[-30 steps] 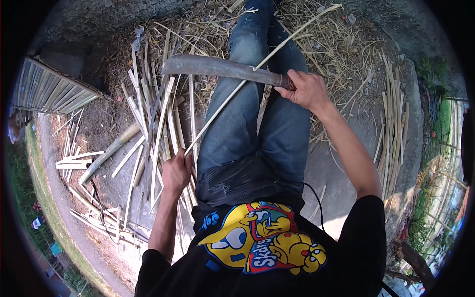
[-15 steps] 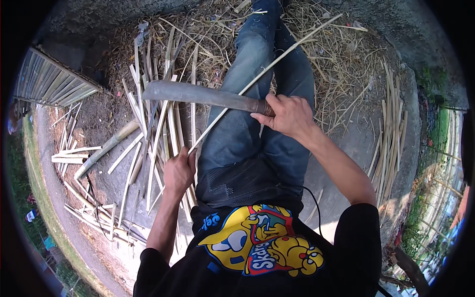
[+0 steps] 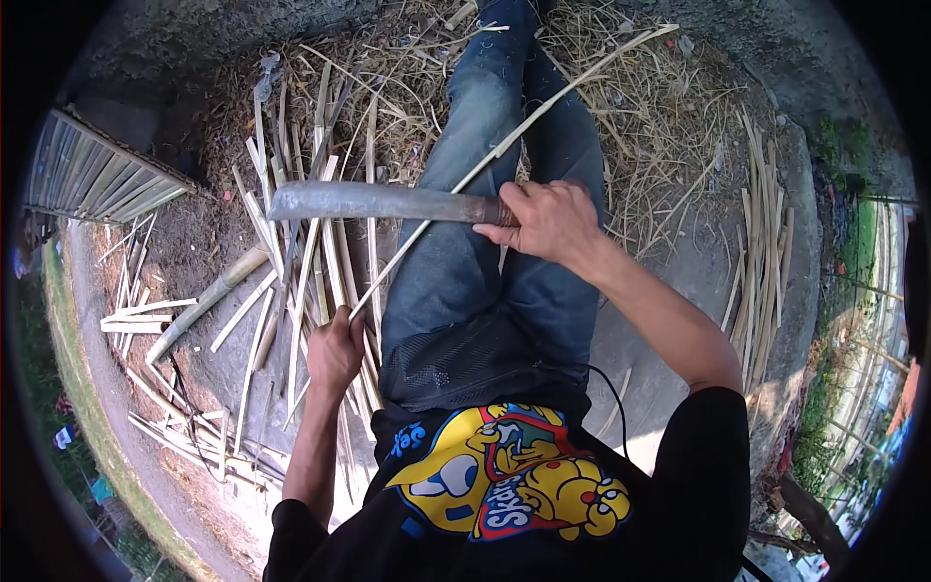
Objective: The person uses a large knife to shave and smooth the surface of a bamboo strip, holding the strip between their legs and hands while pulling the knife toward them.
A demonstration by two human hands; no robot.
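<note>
My left hand [image 3: 335,351] is closed round the near end of a long, thin bamboo strip [image 3: 475,175]. From there the strip slants up across my legs to the far right, with a small step or split partway along it. In my right hand [image 3: 553,225] is the handle of a machete [image 3: 378,201]. Its wide grey blade points left and lies across the strip from above, over my thigh. Whether the edge bites into the strip cannot be made out.
Split bamboo pieces [image 3: 335,252] lie heaped on the left, beside a thicker bamboo pole [image 3: 208,303]. On the right rests a bundle of strips [image 3: 761,242]. Shavings [image 3: 669,136] cover the ground round my outstretched legs [image 3: 475,107]. A slatted bamboo panel [image 3: 107,170] stands far left.
The machete and my right hand have shifted left and slightly nearer along the strip. My left hand sits a little further left and nearer. A small step now shows on the strip.
</note>
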